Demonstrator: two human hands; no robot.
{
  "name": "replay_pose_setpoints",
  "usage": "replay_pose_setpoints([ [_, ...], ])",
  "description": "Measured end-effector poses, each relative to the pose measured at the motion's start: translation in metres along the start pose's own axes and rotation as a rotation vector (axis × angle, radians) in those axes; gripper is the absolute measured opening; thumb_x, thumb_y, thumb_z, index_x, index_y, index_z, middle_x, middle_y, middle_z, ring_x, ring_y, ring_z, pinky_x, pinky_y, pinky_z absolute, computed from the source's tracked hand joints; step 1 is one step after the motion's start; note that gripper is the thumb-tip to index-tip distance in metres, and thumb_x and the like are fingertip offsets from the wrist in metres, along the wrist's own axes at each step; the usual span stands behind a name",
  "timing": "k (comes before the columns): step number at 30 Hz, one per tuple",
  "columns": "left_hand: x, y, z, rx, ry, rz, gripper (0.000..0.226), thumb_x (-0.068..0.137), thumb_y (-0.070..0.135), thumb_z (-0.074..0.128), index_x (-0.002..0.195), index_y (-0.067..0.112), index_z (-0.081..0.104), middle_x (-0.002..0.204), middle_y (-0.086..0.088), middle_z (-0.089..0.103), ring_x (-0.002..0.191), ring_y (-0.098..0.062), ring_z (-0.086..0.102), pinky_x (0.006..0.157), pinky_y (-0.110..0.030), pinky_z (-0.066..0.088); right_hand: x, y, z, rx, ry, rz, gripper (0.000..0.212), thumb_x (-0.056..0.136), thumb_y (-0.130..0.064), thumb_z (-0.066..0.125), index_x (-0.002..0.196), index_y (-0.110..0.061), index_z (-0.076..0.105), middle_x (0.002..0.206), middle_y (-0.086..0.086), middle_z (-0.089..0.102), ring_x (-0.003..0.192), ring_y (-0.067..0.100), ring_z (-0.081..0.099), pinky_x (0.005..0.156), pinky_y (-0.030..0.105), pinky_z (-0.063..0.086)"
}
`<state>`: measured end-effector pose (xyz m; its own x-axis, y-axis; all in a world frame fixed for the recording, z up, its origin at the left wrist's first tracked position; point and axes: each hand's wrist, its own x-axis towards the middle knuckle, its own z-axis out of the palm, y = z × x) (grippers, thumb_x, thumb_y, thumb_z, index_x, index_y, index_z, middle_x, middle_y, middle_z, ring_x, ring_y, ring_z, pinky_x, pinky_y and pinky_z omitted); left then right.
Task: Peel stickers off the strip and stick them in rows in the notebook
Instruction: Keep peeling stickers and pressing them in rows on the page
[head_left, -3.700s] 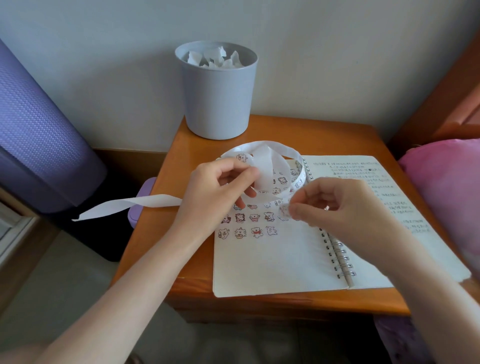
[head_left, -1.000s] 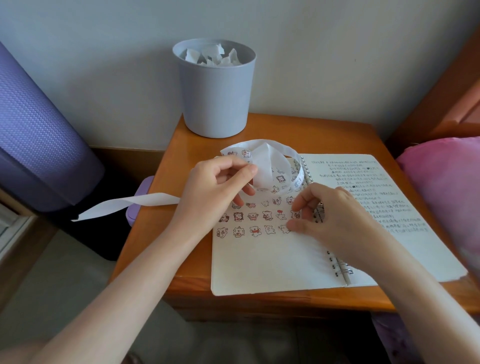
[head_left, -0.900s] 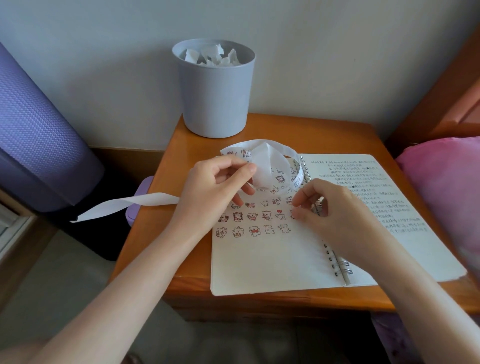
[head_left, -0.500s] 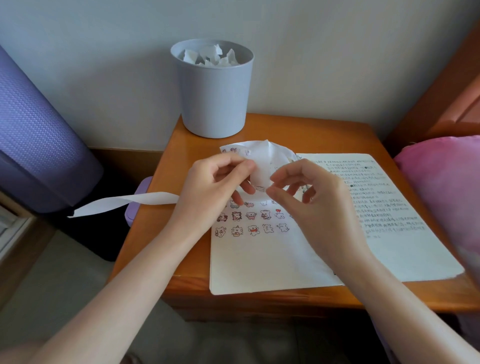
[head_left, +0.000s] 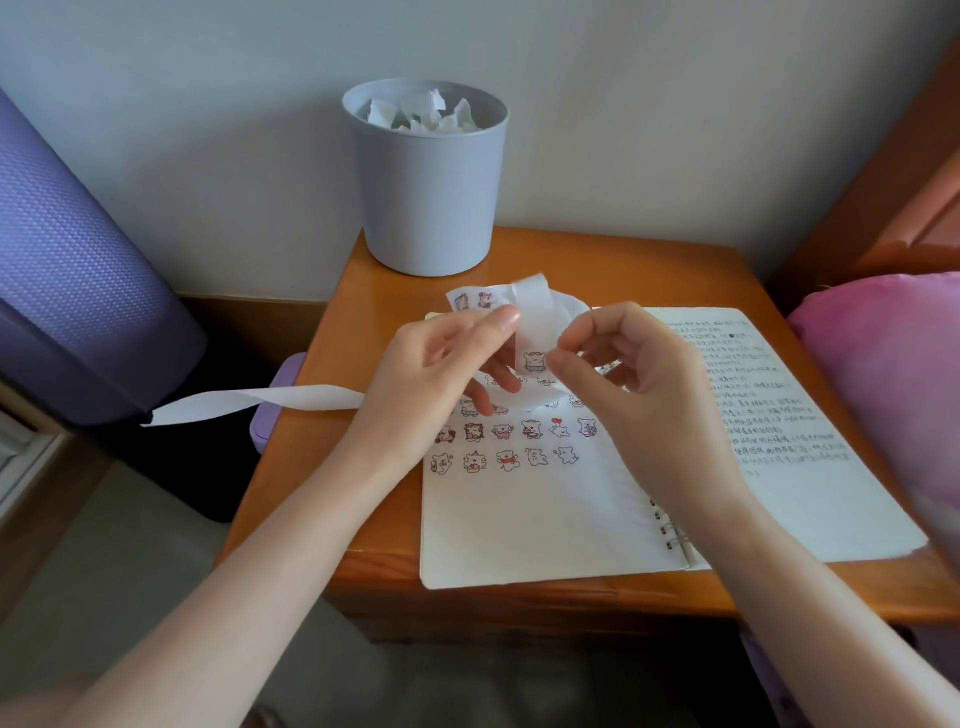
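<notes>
Soft, even daylight; no hard glare. Faint shadows fall beneath the hands (head_left: 540, 384) onto the notebook (head_left: 524, 525). Wide-angle distortion bows the wall and the surface (head_left: 597, 265) edges. The pink pillow (head_left: 883, 374) at right smears with motion blur; the handwriting is too soft to read.

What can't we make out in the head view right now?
- Upper sticker rows on the notebook: partly hidden by both hands.
- Right hand pinch at the strip: whether a sticker is lifted is too small to tell.
- Handwriting: too small to read.
- Bin contents below the rim: hidden by its wall.
</notes>
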<state>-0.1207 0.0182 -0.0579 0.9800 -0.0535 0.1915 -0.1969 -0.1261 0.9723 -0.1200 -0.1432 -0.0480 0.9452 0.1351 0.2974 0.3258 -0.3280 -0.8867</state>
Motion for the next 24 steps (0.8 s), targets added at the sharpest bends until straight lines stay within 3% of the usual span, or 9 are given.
replay_pose_setpoints([
  [5, -0.001, 0.0021, 0.0009, 0.106, 0.007, 0.003, 0.008, 0.089, 0.017, 0.063, 0.087, 0.013, 0.07, 0.071, -0.002, 0.069, 0.053, -0.001, 0.06, 0.054, -0.012, 0.047, -0.0008, -0.0028, 0.0003, -0.035, 0.007, -0.013, 0.009, 0.086, -0.01, 0.065, 0.086, -0.019, 0.066, 0.078, -0.013, 0.065, 0.071, 0.004, 0.057, 0.061, 0.021, 0.045],
  [24, 0.0012, -0.0021, -0.0001, 0.09, 0.022, -0.027, 0.009, 0.087, 0.018, 0.066, 0.084, 0.011, 0.072, 0.072, -0.003, 0.07, 0.068, -0.018, 0.068, 0.063, -0.022, 0.056, -0.0023, -0.0005, 0.0, -0.19, 0.012, -0.089, 0.007, 0.081, -0.012, 0.072, 0.085, -0.018, 0.07, 0.076, -0.014, 0.066, 0.068, -0.001, 0.056, 0.06, 0.013, 0.044],
])
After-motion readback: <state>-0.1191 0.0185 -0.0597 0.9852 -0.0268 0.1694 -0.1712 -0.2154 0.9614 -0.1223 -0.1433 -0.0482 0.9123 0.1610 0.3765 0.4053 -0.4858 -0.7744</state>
